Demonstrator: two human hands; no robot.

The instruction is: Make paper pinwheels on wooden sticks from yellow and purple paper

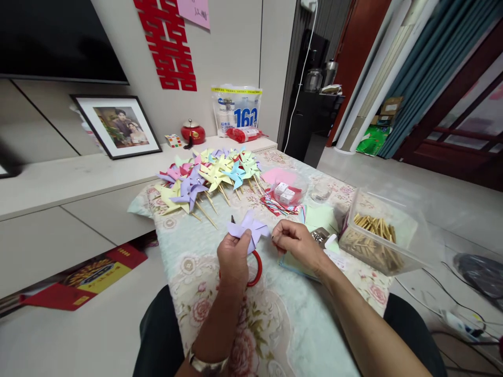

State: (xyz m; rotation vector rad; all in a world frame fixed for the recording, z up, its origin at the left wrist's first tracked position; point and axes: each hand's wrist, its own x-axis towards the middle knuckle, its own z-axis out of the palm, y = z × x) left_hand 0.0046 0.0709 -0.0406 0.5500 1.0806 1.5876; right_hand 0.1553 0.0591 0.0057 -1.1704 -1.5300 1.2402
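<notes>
Between the thumb and fingers of my left hand (233, 259) is a lilac paper pinwheel (256, 228) with folded blades and no stick visible on it. My right hand (295, 243) is just right of the pinwheel, apart from it, its fingertips pinched together; a tiny dark speck shows there, too small to name. Under my left hand lie scissors with red handles (258, 271), partly hidden. By my right wrist are a small box of metallic pieces (320, 235) and pale green paper sheets (319, 217). Finished-looking pinwheels on sticks (216, 174) are heaped at the table's far side.
A clear plastic bin (356, 242) holds many short golden sticks (375, 229) at the right. A clear bag with small white boxes (286, 193) lies behind my right hand, near striped strips (277, 205). A low white cabinet (47, 189) borders the flowered tablecloth (298, 324).
</notes>
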